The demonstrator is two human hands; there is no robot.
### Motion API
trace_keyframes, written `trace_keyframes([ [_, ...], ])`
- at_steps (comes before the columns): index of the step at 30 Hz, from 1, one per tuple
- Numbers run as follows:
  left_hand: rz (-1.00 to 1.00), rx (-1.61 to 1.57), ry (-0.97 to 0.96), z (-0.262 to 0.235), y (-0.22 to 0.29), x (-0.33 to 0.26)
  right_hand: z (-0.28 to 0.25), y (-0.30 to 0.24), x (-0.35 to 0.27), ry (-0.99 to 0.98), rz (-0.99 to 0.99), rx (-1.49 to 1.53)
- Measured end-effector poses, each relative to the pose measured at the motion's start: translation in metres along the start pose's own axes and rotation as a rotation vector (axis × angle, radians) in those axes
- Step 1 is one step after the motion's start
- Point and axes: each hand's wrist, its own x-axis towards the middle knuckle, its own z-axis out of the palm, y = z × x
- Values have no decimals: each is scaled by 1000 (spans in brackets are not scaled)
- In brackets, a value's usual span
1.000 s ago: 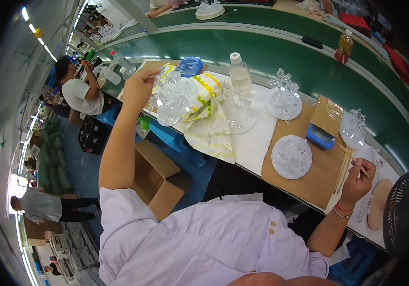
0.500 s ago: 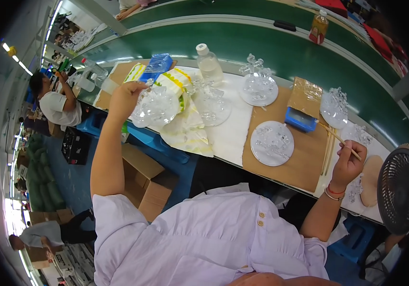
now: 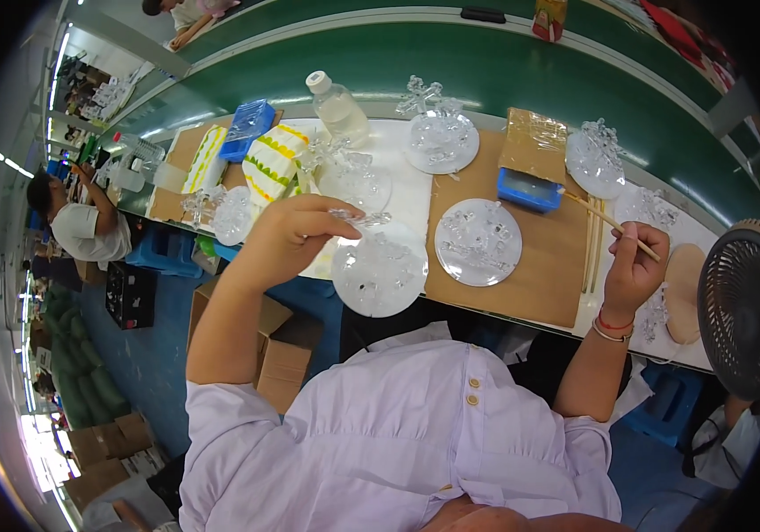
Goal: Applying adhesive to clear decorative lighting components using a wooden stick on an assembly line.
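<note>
My left hand (image 3: 296, 232) pinches the upper edge of a clear plastic ornament with a round disc (image 3: 382, 275), which is tilted over the table's near edge. In my right hand (image 3: 637, 266) is a thin wooden stick (image 3: 609, 222), slanting up and left. Its far tip reaches the right rim of a small blue tray (image 3: 529, 192), partly covered by a cardboard flap (image 3: 532, 144). Between the hands, another round disc with clear plastic pieces (image 3: 478, 243) lies on brown cardboard (image 3: 547, 282).
More clear disc ornaments (image 3: 442, 142) stand along the back. A capped bottle (image 3: 338, 111), a yellow-green patterned cloth (image 3: 272, 165) and a blue box (image 3: 248, 129) are at left. Long sticks (image 3: 593, 246) lie near a black fan (image 3: 739, 310) at right. An open carton (image 3: 287, 359) sits below.
My left hand has moved right and nearer, bringing a disc ornament from beside the cloth. My right hand still holds the stick by the blue tray. The whole view has shifted slightly.
</note>
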Motion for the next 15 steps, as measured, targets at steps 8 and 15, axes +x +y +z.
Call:
trace_keyframes([
  [8, 114, 121, -80, 34, -24, 30, -1, -2, 1, -21, -33, -56],
  [15, 91, 142, -67, 31, -54, 47, 2, 3, 1, -64, -74, -103],
])
